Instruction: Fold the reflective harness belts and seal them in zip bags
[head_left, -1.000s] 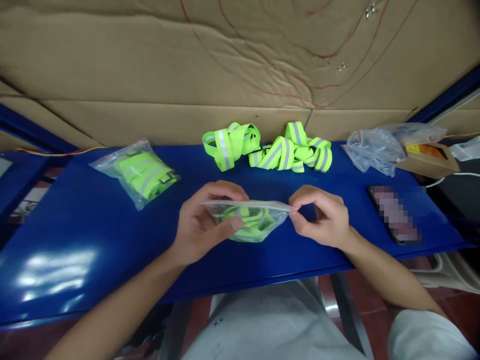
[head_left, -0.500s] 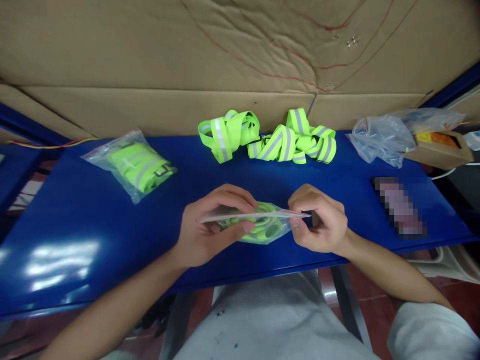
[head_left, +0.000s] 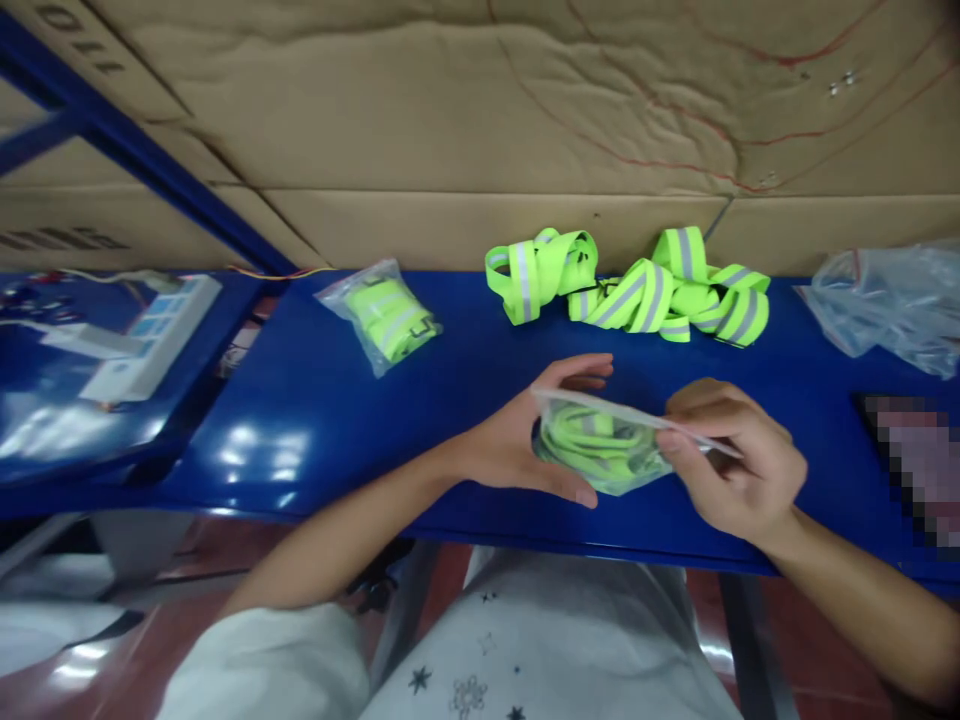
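A clear zip bag point(head_left: 622, 470) with a rolled neon-yellow reflective strap point(head_left: 589, 440) inside is held up over the near part of the blue table. My right hand point(head_left: 735, 460) pinches the bag's top edge at its right end, thumb against curled fingers. Around the bag's left side, my left hand point(head_left: 525, 440) is open, thumb and fingers spread apart; whether it touches the plastic is hard to tell. Beyond my hands lie loose neon reflective straps point(head_left: 637, 300), bundled in coils. Farther left rests another bagged strap point(head_left: 390, 315).
The blue table point(head_left: 315, 400) backs onto a cardboard panel point(head_left: 420, 120). Several empty plastic bags point(head_left: 892, 310) are heaped at the right, above a blurred-out flat object point(head_left: 919, 470). A white power strip point(head_left: 154, 340) lies on the left table.
My view has turned left, so the table's things sit farther right. My left hand has let go of the bag's top edge and spread its fingers. My right hand keeps its pinch.
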